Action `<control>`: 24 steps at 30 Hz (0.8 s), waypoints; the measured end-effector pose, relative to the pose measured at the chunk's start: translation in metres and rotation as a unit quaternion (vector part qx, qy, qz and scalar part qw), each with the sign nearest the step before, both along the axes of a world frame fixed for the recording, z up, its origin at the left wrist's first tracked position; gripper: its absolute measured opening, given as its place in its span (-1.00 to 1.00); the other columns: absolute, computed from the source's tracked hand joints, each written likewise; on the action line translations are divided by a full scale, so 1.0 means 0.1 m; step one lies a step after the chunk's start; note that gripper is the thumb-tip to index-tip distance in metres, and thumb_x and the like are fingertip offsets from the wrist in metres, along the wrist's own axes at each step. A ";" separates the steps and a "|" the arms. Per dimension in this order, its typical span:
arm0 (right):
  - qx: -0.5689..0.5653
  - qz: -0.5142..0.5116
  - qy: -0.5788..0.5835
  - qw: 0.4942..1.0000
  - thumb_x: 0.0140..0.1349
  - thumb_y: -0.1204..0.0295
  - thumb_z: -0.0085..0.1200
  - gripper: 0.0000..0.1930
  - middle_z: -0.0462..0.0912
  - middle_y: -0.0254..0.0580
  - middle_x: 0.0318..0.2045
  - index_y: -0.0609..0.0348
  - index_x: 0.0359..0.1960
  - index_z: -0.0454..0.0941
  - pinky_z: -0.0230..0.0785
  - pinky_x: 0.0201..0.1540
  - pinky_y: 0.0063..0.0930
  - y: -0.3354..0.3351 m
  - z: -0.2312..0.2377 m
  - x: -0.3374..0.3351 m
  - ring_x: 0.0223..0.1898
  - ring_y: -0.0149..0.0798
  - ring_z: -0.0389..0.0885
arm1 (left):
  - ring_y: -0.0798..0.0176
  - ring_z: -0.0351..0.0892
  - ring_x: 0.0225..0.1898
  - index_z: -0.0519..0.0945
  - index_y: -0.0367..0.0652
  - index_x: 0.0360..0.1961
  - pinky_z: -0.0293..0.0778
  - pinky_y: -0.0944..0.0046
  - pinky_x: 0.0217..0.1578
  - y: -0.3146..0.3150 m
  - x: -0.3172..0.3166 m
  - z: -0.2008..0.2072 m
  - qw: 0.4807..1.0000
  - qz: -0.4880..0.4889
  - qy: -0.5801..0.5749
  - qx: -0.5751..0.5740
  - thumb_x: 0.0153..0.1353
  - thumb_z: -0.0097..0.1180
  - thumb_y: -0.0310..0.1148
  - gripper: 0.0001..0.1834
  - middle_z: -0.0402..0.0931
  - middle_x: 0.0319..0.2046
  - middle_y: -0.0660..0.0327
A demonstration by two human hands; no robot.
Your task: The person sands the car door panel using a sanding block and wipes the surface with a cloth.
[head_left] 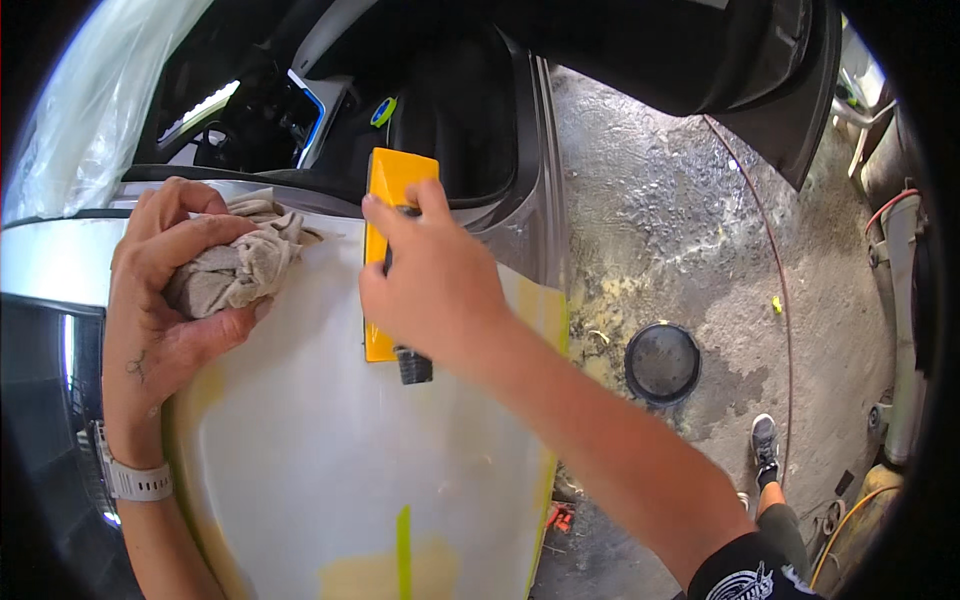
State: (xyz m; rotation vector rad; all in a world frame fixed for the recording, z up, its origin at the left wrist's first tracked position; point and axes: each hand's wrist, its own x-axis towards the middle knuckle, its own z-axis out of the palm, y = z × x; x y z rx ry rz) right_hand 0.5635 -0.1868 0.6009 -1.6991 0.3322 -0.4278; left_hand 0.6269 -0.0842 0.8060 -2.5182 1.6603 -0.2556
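My right hand (440,280) is closed over a long yellow hand sanding block (385,340), thumb and fingers wrapped across its middle. A short black ribbed hose port (414,366) sticks out at the block's near end. Beneath it lies a pale, sanded car body panel (330,440) with yellowish patches near its edges. In my left hand (150,270) is a crumpled grey-beige cloth (235,265), gripped near the panel's far left part. A white watch (140,483) is on my left wrist. One strip of yellow-green tape (404,550) runs along the panel's near part.
Past the panel is the car's open interior (450,100), with clear plastic sheeting (100,100) at far left. A dark car window (50,420) lies left. On the concrete floor at right are a round black lid-like disc (662,363), a thin hose (765,220) and a grey shoe (765,440).
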 end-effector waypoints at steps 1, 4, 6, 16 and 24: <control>-0.017 -0.002 -0.002 1.000 0.18 0.29 0.24 -0.34 0.36 0.19 0.32 0.01 0.38 0.45 0.59 0.05 -0.06 0.12 -0.02 -0.12 -0.01 0.15 0.67 | 0.11 0.50 -0.12 0.75 -0.21 -0.22 0.42 0.18 -0.04 -0.01 -0.03 -0.01 1.000 -0.001 -0.004 -0.003 -0.45 0.43 -0.17 -0.38 0.50 -0.21 0.13; -0.034 0.044 -0.040 0.998 0.18 0.30 0.24 -0.34 0.38 0.23 0.30 0.01 0.38 0.46 0.60 0.04 -0.04 0.66 0.13 -0.65 -0.02 0.15 0.68 | 0.11 0.49 -0.11 0.75 -0.23 -0.24 0.41 0.17 -0.04 0.05 -0.06 0.09 1.000 -0.002 0.002 -0.022 -0.47 0.43 -0.27 -0.41 0.50 -0.22 0.16; -0.028 0.085 -0.057 0.994 0.18 0.30 0.23 -0.35 0.39 0.24 0.29 0.01 0.37 0.47 0.60 0.04 -0.03 0.76 0.11 -0.73 -0.03 0.14 0.68 | 0.11 0.49 -0.11 0.74 -0.24 -0.23 0.41 0.18 -0.04 0.09 -0.07 0.14 1.000 0.002 0.009 -0.025 -0.44 0.45 -0.25 -0.41 0.49 -0.21 0.15; -0.051 -0.016 -0.027 0.998 0.15 0.32 0.24 -0.36 0.40 0.18 0.28 0.04 0.34 0.48 0.57 0.08 -0.09 0.26 -0.13 -0.23 -0.05 0.18 0.68 | 0.11 0.50 -0.11 0.73 -0.27 -0.21 0.42 0.20 -0.06 0.05 0.05 0.00 0.999 -0.015 0.033 -0.020 -0.40 0.49 -0.12 -0.36 0.49 -0.19 0.13; -0.017 -0.044 -0.098 0.994 0.13 0.40 0.18 -0.44 0.44 0.12 0.20 0.05 0.25 0.58 0.59 0.03 -0.11 0.24 0.07 -0.14 -0.01 0.15 0.66 | 0.12 0.52 -0.11 0.74 -0.25 -0.17 0.45 0.21 -0.04 0.10 -0.07 0.34 1.000 0.009 0.021 -0.003 -0.39 0.45 -0.14 -0.35 0.47 -0.17 0.11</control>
